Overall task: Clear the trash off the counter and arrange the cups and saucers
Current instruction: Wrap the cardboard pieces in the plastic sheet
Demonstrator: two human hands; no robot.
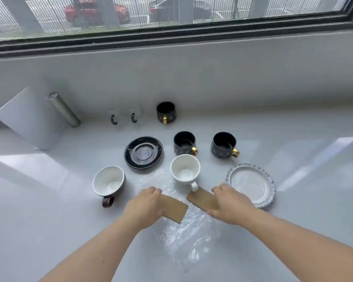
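Note:
Two brown cardboard pieces lie on a clear plastic wrap [183,235] on the white counter. My left hand [146,204] grips the left cardboard piece [176,209]. My right hand [231,203] grips the right cardboard piece [202,198]. Behind them stand a white cup [184,171], a brown-handled cup [108,181] with a white inside, a black saucer [143,152], and a clear frilled saucer [252,184]. Three black cups with gold handles stand further back, at the middle [184,143], the right [224,145] and the back [166,111].
Two clear glass cups with black handles [123,118] stand by the back wall. A metal cylinder [63,109] and a white board [27,119] lean at the back left. A window ledge [171,43] runs above the wall.

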